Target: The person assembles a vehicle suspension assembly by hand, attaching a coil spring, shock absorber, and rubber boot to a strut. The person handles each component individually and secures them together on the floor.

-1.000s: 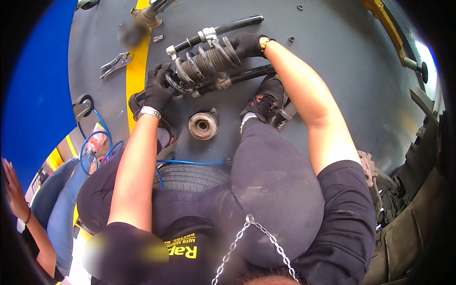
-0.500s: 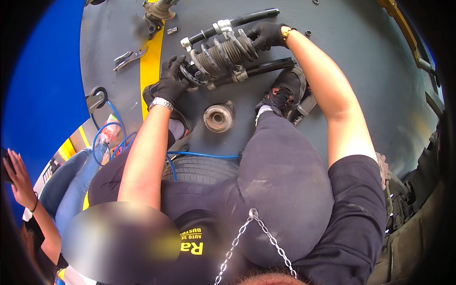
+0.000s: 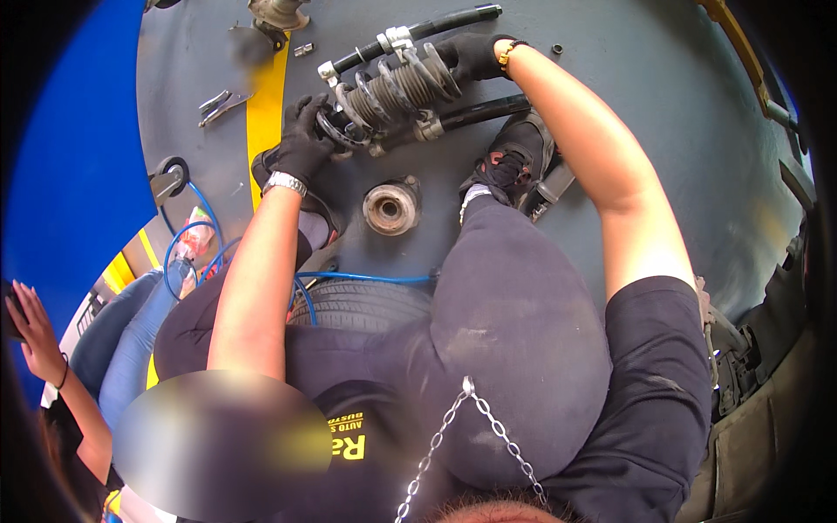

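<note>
A grey coil spring [image 3: 381, 91] with a ribbed dust boot inside lies slantwise between my two black-gloved hands. Two spring compressors are clamped along it: the far one [image 3: 436, 29] and the near one [image 3: 475, 117], both black rods with silver clamps. My left hand [image 3: 302, 144] is closed around the coil at the left end. At the right end my right hand [image 3: 473, 58] grips the last coil, its fingertips partly hidden behind the wire. Nearer to me, a rusty round strut mount [image 3: 391, 207] rests on the floor between my shoes.
Locking pliers [image 3: 222, 106], a small socket [image 3: 303, 50] and a hub-like metal part [image 3: 279, 12] lie at the far left. A tyre [image 3: 357, 305] and a blue hose [image 3: 366, 278] are close to my legs. Another person's hand [image 3: 39, 336] shows at the left edge.
My right hand has shifted slightly left, further over the spring's right end. The left hand keeps its grip. The whole view has moved a little.
</note>
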Available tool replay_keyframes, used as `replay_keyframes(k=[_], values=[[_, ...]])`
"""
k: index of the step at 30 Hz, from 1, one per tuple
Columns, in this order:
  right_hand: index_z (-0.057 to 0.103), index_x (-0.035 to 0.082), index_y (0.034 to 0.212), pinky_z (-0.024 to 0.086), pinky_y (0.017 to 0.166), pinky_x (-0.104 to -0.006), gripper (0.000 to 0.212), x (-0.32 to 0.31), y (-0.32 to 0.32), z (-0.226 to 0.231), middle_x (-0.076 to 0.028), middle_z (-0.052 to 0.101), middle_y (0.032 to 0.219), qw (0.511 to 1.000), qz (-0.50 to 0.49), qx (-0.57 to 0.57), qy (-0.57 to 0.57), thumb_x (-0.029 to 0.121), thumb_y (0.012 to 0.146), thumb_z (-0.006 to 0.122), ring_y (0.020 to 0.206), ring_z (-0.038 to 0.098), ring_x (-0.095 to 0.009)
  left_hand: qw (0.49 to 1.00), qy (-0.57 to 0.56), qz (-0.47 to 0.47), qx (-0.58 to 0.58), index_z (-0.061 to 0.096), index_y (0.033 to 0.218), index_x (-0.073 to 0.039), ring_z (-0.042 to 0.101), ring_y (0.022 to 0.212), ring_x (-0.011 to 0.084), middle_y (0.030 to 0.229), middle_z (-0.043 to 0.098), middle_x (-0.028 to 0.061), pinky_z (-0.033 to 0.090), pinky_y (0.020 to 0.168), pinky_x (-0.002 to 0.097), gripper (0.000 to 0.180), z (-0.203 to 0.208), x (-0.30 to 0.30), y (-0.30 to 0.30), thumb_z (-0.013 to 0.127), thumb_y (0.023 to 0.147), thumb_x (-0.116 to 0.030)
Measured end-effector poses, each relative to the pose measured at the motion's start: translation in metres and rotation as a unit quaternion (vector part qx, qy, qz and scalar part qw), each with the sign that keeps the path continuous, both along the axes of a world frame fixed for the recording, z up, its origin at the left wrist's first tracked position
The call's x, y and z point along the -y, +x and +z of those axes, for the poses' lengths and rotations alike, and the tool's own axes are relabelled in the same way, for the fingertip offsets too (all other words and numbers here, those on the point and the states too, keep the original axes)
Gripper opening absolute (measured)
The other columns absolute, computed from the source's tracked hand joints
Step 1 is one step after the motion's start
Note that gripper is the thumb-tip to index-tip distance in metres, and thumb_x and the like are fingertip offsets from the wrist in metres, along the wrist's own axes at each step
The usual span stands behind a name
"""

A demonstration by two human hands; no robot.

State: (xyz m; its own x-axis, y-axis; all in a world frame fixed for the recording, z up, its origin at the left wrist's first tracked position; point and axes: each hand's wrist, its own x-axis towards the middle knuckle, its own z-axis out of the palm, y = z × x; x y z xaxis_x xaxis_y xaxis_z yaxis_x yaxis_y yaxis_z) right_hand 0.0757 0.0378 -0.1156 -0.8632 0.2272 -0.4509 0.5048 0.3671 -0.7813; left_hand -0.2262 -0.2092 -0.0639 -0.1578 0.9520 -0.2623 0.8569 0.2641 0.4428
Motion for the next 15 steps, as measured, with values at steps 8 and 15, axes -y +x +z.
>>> replay_keyframes(k=[8,15], values=[[0.068,0.009,0.131,0.049,0.101,-0.0335,0.057,-0.007,0.018,-0.035,-0.005,0.075,0.122,0.994,-0.032,-0.078,-0.075,0.02,0.078,0.086,0.108,0.066,-0.014,0.999,0.038,-0.013,0.025,0.06,0.142,-0.015,0.05,0.136,0.0383,0.143,0.052,0.0196,0.045,0.114,0.0443,0.074,-0.004,0.004,-0.002,0.075,0.071,-0.005],[0.068,0.008,0.13,0.048,0.101,-0.034,0.054,-0.019,0.012,-0.028,-0.005,0.074,0.119,0.994,-0.01,-0.026,-0.107,0.023,0.081,0.082,0.107,0.065,-0.015,0.998,0.048,-0.001,0.036,0.059,0.143,-0.016,0.048,0.138,0.0387,0.144,0.05,0.0193,0.041,0.118,0.0449,0.074,-0.011,0.008,-0.006,0.075,0.071,-0.005]])
